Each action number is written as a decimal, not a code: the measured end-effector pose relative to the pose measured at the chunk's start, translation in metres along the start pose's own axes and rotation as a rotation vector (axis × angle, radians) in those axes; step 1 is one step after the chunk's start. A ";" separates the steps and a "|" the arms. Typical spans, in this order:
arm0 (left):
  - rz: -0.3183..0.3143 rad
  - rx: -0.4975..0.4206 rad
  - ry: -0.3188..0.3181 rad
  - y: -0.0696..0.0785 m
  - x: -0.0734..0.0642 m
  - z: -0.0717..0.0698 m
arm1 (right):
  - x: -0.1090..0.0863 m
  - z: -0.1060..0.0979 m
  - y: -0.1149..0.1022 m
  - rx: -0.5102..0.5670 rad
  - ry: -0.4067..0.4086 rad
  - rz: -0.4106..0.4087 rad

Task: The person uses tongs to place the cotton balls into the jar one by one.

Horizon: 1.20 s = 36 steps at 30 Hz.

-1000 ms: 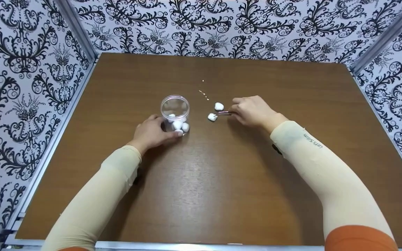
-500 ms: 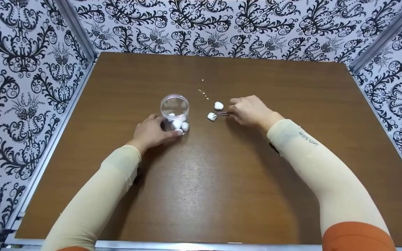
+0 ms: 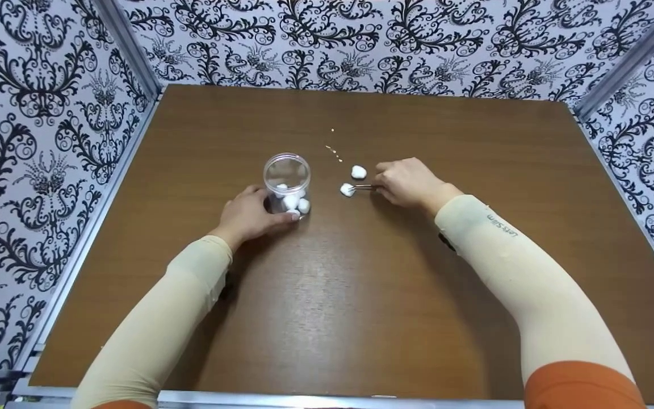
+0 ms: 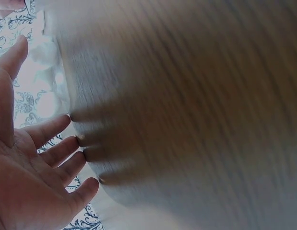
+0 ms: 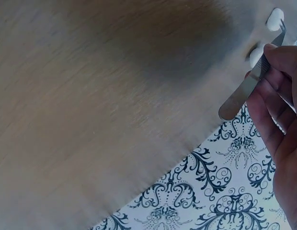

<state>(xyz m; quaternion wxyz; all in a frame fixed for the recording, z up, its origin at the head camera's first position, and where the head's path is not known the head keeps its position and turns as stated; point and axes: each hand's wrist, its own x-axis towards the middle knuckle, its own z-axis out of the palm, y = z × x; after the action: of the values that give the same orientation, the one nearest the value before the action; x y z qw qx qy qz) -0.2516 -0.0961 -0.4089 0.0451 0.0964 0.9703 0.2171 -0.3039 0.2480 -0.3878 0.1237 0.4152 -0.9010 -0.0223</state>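
Note:
A clear plastic jar [image 3: 287, 169] without a lid stands upright, with several white cotton balls [image 3: 291, 202] in its lower part. My left hand [image 3: 247, 215] holds the jar low down, thumb along the near side and fingers behind. In the left wrist view, the fingertips [image 4: 64, 122] reach down to the table. My right hand [image 3: 406, 180] pinches metal tweezers [image 5: 244, 96] between thumb and fingers. The tweezers' tips are at a cotton ball [image 3: 347, 190] on the table, right of the jar. A second cotton ball [image 3: 359, 172] lies just behind it.
Small pale crumbs [image 3: 334, 152] lie in a line behind the cotton balls. The brown wooden table [image 3: 304, 318] has a metal frame [image 3: 281, 399] at its near edge. Patterned panels [image 3: 349, 51] enclose the back and sides.
My right hand has shifted very slightly, and the tweezers' tips are still at the nearer cotton ball. My left hand and the jar stay in place; the head view moves a little.

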 end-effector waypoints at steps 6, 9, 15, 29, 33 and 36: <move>0.000 0.004 0.003 0.000 0.000 0.000 | 0.001 0.000 -0.001 0.003 -0.009 0.005; -0.001 0.003 0.010 0.001 0.001 -0.001 | 0.002 -0.002 -0.001 0.004 -0.006 0.008; -0.004 -0.003 0.018 0.000 0.001 -0.002 | 0.003 -0.007 0.000 0.020 0.026 0.010; 0.000 -0.016 0.017 -0.002 0.000 0.002 | -0.001 -0.027 0.002 0.035 0.086 -0.008; 0.001 -0.011 0.016 -0.002 0.000 0.002 | 0.002 -0.041 0.001 0.035 0.129 -0.027; 0.001 -0.010 0.010 -0.001 0.001 0.001 | 0.005 -0.051 -0.001 0.026 0.148 -0.040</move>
<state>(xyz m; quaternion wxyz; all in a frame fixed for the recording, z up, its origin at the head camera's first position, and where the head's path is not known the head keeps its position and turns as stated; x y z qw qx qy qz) -0.2524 -0.0967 -0.4101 0.0407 0.0958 0.9694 0.2223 -0.2944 0.2468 -0.3370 0.1840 0.4350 -0.8813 0.0179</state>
